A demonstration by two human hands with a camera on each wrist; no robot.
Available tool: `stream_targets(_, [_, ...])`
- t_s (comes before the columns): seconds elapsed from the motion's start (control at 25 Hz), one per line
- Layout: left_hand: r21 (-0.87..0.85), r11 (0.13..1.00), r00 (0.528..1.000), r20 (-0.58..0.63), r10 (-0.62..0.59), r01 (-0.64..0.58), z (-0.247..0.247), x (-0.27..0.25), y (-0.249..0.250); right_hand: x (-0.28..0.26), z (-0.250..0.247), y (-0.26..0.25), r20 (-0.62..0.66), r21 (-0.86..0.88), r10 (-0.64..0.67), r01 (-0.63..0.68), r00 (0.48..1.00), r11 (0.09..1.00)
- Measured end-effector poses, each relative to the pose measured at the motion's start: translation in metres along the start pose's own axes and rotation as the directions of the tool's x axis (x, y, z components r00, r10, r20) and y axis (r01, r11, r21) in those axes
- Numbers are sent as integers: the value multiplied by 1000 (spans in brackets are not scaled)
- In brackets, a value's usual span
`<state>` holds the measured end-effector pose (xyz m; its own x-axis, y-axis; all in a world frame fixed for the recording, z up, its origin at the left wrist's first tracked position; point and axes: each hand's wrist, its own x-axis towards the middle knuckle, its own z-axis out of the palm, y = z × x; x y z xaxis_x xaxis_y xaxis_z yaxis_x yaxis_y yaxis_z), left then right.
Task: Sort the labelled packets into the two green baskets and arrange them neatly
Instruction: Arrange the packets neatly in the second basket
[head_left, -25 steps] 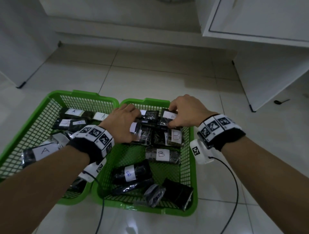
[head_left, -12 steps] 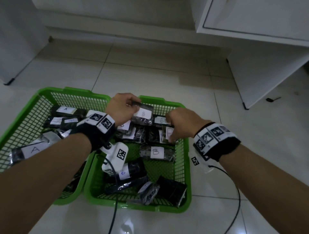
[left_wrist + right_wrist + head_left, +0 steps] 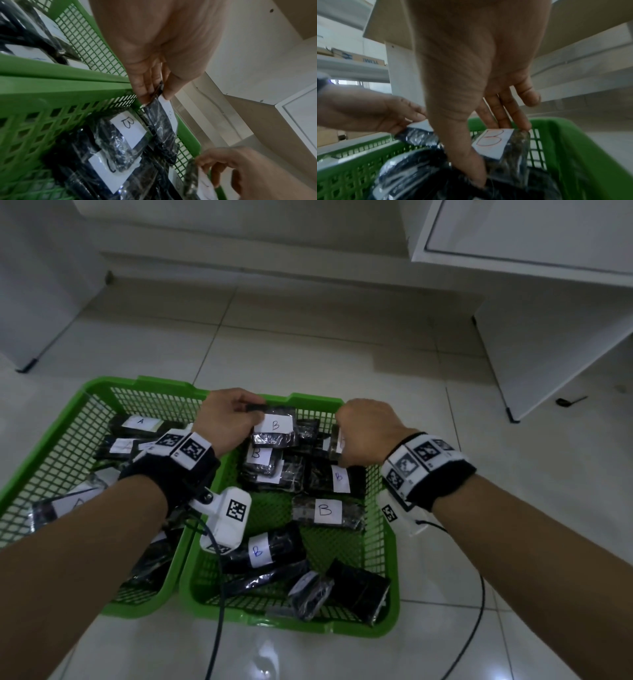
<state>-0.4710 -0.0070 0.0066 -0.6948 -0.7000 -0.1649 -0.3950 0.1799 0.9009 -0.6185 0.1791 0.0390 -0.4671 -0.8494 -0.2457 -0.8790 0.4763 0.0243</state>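
Since half a second ago, my left hand (image 3: 228, 419) has lifted its black plastic-wrapped packet with the white B label (image 3: 274, 428) a little clear of the pile, pinched by its top edge and hanging long axis down. It sits at twelve o'clock in the right-hand green mesh basket (image 3: 385, 573), with A packets in the left-hand green basket (image 3: 51, 433). My right hand (image 3: 368, 436), at two o'clock, grips another B packet (image 3: 494, 142) standing against the far wall. Left is nearer the open slot, I judge.
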Motion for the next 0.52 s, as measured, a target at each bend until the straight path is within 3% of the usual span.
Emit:
stream_targets(0.24, [2, 1000, 999, 34, -2, 2, -7, -9, 5, 12, 17, -2, -31, 104, -24, 27, 999, 994])
stream_targets(0.52, [165, 986, 991, 135, -4, -19, -8, -25, 8, -4, 7, -13, -8, 88, -15, 16, 1000, 996])
